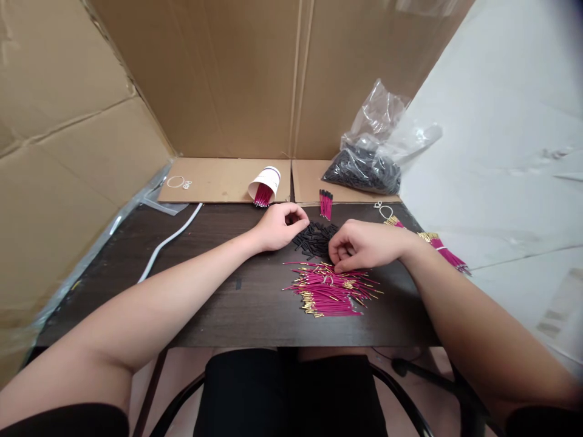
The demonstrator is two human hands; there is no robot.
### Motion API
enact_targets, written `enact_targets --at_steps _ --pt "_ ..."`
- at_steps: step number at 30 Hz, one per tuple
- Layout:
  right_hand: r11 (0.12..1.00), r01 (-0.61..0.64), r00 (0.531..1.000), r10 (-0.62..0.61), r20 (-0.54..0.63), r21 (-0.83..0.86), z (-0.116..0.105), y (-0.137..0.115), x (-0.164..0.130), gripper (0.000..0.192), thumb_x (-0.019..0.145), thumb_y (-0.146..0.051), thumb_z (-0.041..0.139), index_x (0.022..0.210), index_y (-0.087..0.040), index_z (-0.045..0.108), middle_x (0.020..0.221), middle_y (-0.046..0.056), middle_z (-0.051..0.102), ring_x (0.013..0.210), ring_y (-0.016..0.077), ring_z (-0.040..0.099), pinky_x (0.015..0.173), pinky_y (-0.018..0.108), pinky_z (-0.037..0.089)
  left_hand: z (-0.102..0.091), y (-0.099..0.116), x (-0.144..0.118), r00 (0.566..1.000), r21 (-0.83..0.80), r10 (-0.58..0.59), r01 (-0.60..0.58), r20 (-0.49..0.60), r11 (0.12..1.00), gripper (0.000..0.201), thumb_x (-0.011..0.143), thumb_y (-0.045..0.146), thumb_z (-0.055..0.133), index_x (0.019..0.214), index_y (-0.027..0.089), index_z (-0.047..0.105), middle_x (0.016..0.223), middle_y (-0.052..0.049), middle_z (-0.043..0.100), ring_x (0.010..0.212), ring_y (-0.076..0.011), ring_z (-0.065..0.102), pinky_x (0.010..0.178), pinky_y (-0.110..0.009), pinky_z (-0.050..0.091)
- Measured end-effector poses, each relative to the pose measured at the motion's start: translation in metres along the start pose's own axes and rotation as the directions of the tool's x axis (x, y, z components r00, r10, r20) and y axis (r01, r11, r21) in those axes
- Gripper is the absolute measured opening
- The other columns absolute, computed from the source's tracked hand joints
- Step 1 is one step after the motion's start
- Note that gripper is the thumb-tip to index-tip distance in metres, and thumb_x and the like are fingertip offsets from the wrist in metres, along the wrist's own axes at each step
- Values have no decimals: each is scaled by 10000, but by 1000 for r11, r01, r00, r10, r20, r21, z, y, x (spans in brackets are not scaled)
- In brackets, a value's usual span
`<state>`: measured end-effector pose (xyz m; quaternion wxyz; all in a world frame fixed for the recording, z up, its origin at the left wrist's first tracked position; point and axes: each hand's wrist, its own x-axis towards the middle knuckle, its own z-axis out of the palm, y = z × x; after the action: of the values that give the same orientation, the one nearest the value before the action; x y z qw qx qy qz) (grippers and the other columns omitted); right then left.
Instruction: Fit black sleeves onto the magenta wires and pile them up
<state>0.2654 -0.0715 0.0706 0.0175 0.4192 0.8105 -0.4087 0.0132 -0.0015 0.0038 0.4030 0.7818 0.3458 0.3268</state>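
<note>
Your right hand (364, 246) pinches pink pins (330, 291); left hand (280, 226) (grip curled, contents unclear) could scatter the black sleeves (316, 238).

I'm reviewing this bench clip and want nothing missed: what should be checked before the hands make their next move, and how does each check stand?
1. Left hand at the small black tubes pile: ok, fingertips touch its edge.
2. Right hand on the loose magenta gold-tipped wires pile: ok.
3. Wire pinched in right fingers: cannot tell.
4. Tube held in left fingers: cannot tell.
5. White paper cup upright: not ok, it lies tipped with wires inside.
6. Clear plastic bag of black tubes away from the dark tabletop edge: ok.
</note>
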Motion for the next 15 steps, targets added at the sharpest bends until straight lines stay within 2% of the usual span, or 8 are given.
enact_targets --at_steps 11,13,15 --pt "998 55 998 -56 29 16 3 -2 4 116 881 -201 682 850 -187 792 698 -17 706 593 127 569 575 267 426 0 -1 0 1000 -4 -2 2 0 1000 94 946 242 724 918 154 743 899 -61 755 790 -170 614 792 -355 521" --pt "996 82 997 -81 -11 42 3 -2 5 119 886 -202 666 859 -184 781 708 -15 702 603 127 564 582 270 425 -1 -1 0 1000 -18 -6 6 1 1000 102 945 252 728 922 153 744 902 -61 753 792 -169 610 793 -353 517" --pt "991 117 988 -109 -112 66 4 -1 7 104 907 -218 657 864 -184 745 742 -5 711 638 132 576 608 276 438 -1 -1 0 1000 -29 -6 6 5 1000 116 951 264 726 937 151 746 905 -61 750 791 -168 601 788 -347 506"
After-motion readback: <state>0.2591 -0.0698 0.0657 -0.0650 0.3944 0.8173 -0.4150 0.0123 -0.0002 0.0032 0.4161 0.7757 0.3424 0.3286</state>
